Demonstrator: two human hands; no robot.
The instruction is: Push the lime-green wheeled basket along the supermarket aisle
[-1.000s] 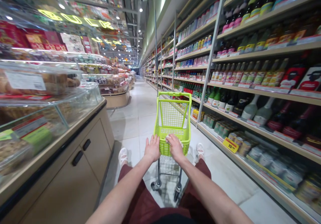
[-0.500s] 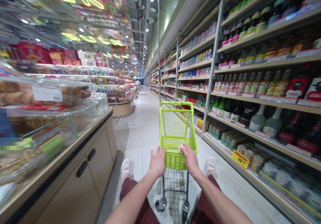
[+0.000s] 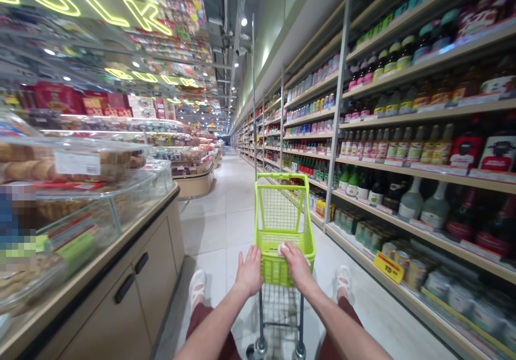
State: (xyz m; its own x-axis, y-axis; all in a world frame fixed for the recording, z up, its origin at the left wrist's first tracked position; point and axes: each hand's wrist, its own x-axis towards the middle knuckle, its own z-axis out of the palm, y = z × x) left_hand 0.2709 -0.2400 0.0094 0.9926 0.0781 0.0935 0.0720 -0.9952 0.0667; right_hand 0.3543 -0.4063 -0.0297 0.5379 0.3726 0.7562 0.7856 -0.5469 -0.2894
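A small lime-green shopping cart (image 3: 278, 274) with a grid basket on dark metal legs stands between my feet. My left hand (image 3: 250, 272) lies against the left side of its basket near the rim, the fingers stretched out and nothing held in them. Bent over the near rim, my right hand (image 3: 296, 263) is closed on a small crumpled white wipe (image 3: 281, 249), which shows at the fingertips. Most of the wipe is hidden under the fingers. The basket's grid floor and back panel (image 3: 280, 209) show beyond both hands.
Shelves of bottles and cans (image 3: 419, 161) run along the right, with a yellow price tag (image 3: 389, 266) at the lower edge. A wooden counter (image 3: 133, 295) with packed baked goods stands on the left. The tiled aisle (image 3: 217, 215) leads straight ahead.
My right hand has shifted left along the basket rim with the wipe. My left hand stays at the basket's left side. The view has tilted slightly, so everything appears a little lower.
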